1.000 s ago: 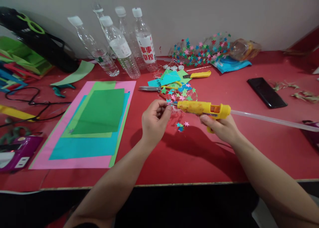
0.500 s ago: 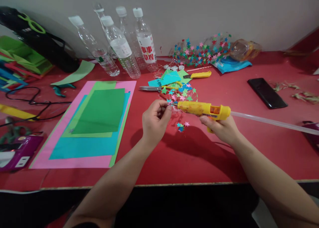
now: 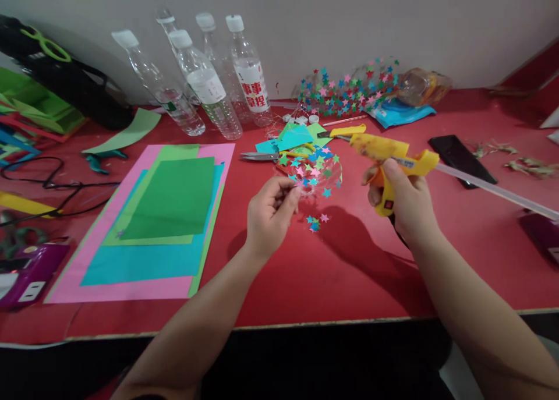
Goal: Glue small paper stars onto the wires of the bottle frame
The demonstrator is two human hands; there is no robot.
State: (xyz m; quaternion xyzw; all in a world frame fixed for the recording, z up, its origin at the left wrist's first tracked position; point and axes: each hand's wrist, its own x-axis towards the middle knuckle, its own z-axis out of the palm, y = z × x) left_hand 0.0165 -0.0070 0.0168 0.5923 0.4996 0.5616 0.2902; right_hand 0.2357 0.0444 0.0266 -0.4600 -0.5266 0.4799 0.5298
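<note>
In my right hand (image 3: 413,199) is a yellow hot glue gun (image 3: 379,148), its nozzle pointing left and a long clear glue stick (image 3: 498,188) coming out of its back. The fingers wrap the handle near the trigger. My left hand (image 3: 273,211) is closed in a pinch; what lies between thumb and finger is too small to make out. Just beyond those fingertips sits a clear, wispy plastic piece dotted with coloured paper stars (image 3: 312,170). A small cluster of loose stars (image 3: 314,222) lies on the red table between my hands.
Scissors (image 3: 259,156), paper scraps (image 3: 294,137) and a yellow utility knife (image 3: 348,131) lie behind. Plastic bottles (image 3: 205,88) stand back left, above stacked coloured paper (image 3: 168,199). A second star-covered piece (image 3: 345,91) is by the wall. A phone (image 3: 463,160) lies right.
My right hand has drawn the glue gun away to the right and up, so its nozzle is apart from my left fingertips. My left hand stays nearly in place, still pinched.
</note>
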